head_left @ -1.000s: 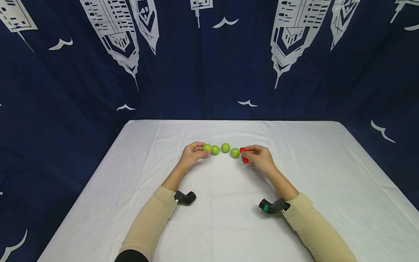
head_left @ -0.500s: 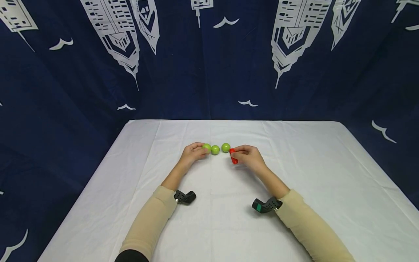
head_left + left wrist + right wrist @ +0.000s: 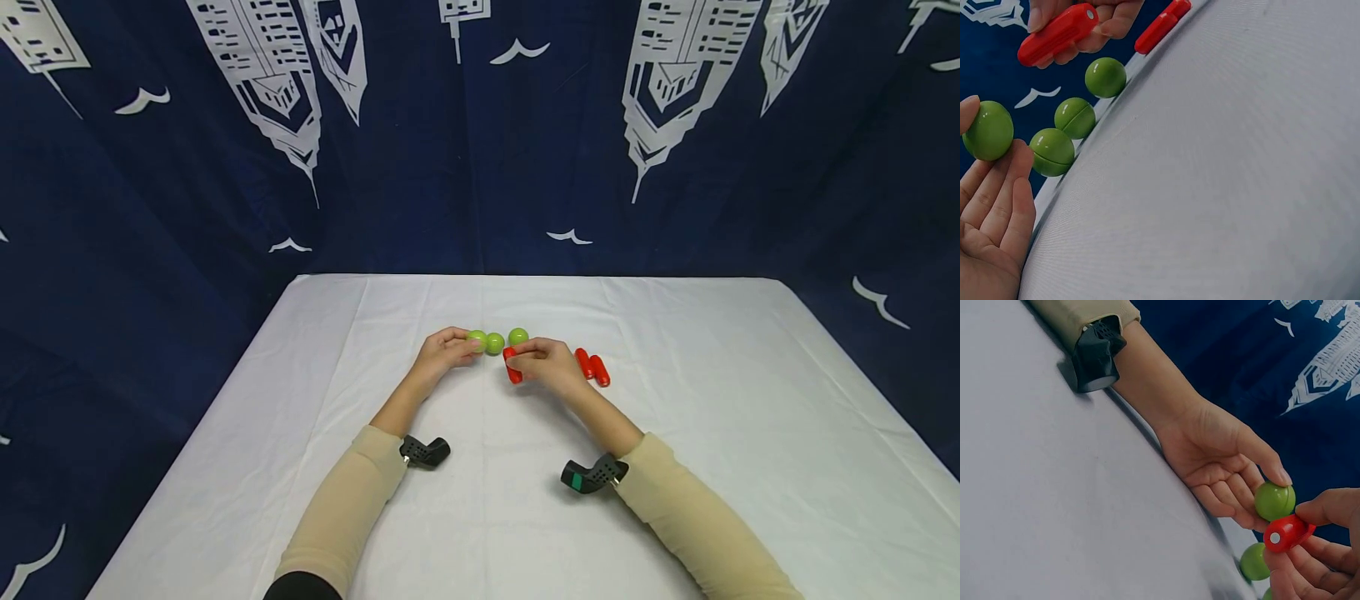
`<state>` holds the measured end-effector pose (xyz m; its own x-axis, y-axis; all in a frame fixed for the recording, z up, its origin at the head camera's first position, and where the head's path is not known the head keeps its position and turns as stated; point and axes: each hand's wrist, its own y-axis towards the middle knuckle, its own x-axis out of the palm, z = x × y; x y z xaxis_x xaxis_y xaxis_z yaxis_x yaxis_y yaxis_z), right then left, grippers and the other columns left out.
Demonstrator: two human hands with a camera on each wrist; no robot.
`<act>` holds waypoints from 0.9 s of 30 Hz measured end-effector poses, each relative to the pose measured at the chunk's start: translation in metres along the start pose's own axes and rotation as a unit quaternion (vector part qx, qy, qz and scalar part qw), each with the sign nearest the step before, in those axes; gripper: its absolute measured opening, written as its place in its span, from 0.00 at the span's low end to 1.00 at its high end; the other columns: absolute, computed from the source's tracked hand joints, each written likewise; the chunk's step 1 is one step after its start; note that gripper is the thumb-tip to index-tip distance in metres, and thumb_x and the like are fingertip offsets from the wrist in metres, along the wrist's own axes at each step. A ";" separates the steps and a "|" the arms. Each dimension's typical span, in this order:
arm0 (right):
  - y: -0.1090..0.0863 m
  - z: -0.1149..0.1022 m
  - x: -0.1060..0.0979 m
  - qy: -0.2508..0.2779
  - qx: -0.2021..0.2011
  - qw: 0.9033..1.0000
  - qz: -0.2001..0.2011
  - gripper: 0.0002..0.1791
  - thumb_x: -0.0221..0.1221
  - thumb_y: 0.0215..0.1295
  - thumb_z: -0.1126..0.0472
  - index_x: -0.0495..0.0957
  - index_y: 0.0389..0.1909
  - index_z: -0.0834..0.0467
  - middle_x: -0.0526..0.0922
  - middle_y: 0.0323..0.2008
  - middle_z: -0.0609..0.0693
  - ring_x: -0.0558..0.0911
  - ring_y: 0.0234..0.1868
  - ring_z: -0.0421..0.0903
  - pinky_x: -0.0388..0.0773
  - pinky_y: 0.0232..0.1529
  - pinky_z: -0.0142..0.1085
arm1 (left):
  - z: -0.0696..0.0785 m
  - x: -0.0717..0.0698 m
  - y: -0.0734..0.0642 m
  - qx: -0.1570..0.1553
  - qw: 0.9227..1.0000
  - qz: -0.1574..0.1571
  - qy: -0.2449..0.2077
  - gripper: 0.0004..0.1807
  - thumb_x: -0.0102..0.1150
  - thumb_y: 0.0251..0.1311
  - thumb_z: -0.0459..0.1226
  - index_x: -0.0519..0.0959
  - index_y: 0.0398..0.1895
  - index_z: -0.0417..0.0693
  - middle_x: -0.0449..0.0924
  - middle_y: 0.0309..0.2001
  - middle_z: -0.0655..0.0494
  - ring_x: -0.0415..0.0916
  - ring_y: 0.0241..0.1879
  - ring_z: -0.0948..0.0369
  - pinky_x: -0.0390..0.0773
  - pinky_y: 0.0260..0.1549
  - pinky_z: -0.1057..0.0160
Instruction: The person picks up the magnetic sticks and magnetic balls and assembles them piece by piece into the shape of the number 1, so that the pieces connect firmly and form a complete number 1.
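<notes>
My left hand pinches a smooth green ball between thumb and fingers. My right hand holds a red, rounded bar-like piece with a white dot on its end. In the head view the red piece is just right of a green ball and near another green ball. The left wrist view shows a further green ball near the red pieces; in the head view my right hand hides it. Two more red pieces lie side by side, right of my right hand.
A white cloth covers the table. A dark blue curtain with white building prints hangs behind its far edge. A black wrist device sits at my left cuff, another black wrist device at my right.
My right hand has moved left with the red piece, covering the rightmost green ball in the head view. Two red pieces now show behind it. My left hand has stayed nearly still.
</notes>
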<state>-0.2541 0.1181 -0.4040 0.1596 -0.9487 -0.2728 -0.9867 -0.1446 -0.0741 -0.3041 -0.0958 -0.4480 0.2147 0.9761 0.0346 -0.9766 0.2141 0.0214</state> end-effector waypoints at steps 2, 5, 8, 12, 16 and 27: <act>0.001 0.000 0.004 0.004 -0.002 1.000 -0.002 0.18 0.65 0.60 0.62 0.79 0.48 0.69 0.85 0.36 0.54 0.80 0.29 0.40 0.81 0.37 0.35 | 0.000 0.000 0.000 0.003 1.000 -0.004 0.001 0.14 0.63 0.61 0.32 0.76 0.46 0.33 0.85 0.39 0.49 0.83 0.37 0.62 0.81 0.42 0.63; 0.002 0.001 0.009 0.013 -0.007 1.000 -0.008 0.18 0.64 0.60 0.63 0.78 0.47 0.71 0.85 0.35 0.54 0.79 0.29 0.39 0.80 0.34 0.32 | 0.000 -0.001 -0.002 0.007 1.000 -0.009 0.001 0.13 0.63 0.61 0.33 0.76 0.46 0.34 0.85 0.38 0.51 0.83 0.37 0.62 0.81 0.42 0.63; 0.003 0.001 0.014 0.021 -0.008 1.000 -0.010 0.18 0.64 0.60 0.64 0.78 0.47 0.72 0.85 0.34 0.54 0.80 0.28 0.39 0.79 0.32 0.29 | 0.000 -0.001 -0.002 0.013 1.000 -0.014 0.000 0.13 0.63 0.61 0.33 0.76 0.45 0.33 0.85 0.37 0.52 0.82 0.36 0.63 0.81 0.43 0.62; 0.003 0.001 0.019 0.030 -0.009 0.999 -0.015 0.18 0.65 0.59 0.65 0.78 0.47 0.72 0.85 0.35 0.55 0.80 0.28 0.39 0.79 0.32 0.29 | -0.001 -0.002 -0.002 0.017 1.000 -0.019 -0.007 0.12 0.63 0.61 0.32 0.76 0.44 0.34 0.84 0.36 0.54 0.82 0.36 0.63 0.81 0.43 0.62; 0.004 0.002 0.024 0.038 -0.010 0.999 -0.022 0.18 0.65 0.59 0.65 0.78 0.47 0.71 0.85 0.35 0.54 0.81 0.29 0.39 0.80 0.34 0.31 | -0.002 -0.002 -0.002 0.019 1.000 -0.021 -0.012 0.11 0.63 0.60 0.32 0.76 0.44 0.35 0.84 0.37 0.54 0.81 0.36 0.63 0.81 0.43 0.63; 0.008 0.006 0.038 0.059 -0.006 0.998 -0.021 0.17 0.64 0.61 0.66 0.78 0.47 0.72 0.85 0.35 0.57 0.81 0.27 0.40 0.82 0.33 0.34 | -0.002 -0.003 -0.002 0.028 0.999 -0.029 0.004 0.12 0.63 0.61 0.33 0.76 0.45 0.35 0.85 0.39 0.51 0.81 0.38 0.63 0.81 0.46 0.59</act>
<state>-0.2558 0.0829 -0.4207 0.1973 -0.9681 -0.1544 -0.9796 -0.1884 -0.0706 -0.3027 -0.0994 -0.4499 0.2703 0.9625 0.0244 -0.9602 0.2677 0.0796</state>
